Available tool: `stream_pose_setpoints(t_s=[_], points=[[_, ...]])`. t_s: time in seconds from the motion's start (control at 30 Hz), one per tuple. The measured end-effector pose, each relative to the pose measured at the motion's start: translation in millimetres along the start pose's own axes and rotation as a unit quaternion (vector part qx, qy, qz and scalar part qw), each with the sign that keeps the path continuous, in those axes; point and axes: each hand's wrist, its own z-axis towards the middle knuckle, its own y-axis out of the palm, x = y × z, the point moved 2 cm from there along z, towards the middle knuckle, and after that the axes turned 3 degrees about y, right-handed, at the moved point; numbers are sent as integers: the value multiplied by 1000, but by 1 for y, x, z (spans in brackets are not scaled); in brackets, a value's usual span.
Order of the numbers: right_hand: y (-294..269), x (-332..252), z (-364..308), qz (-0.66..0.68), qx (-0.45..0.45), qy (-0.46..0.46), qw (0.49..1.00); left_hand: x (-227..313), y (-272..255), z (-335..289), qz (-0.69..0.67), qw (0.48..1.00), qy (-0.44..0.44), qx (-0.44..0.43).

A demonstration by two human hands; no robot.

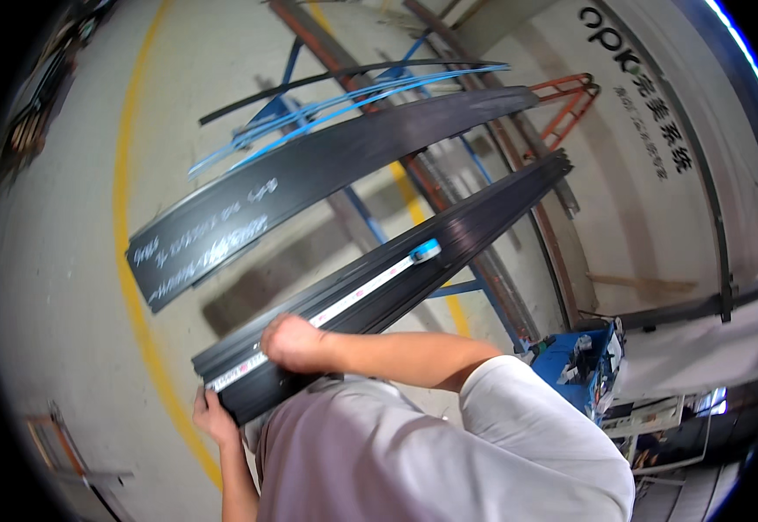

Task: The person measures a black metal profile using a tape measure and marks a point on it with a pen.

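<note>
Your left hand [214,419] at end of tape [353,295] on black profile [381,301], right hand [295,344] over it, both fingers' grip unclear

Grey workshop floor [83,278] with a yellow painted line [124,200] at nine o'clock.
Slender light-blue strips [379,91] lie at eleven; a red metal frame [586,85] at two; a cluttered blue open-topped bin [556,369] at four.
</note>
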Motion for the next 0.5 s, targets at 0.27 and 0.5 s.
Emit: stream_pose_setpoints(t_s=[0.27, 0.5], points=[[17, 28, -11, 506, -12, 259, 823, 13, 8, -3, -31, 998, 51, -13], [35, 25, -16, 793, -64, 350, 494, -6, -2, 13, -67, 994, -2, -90]])
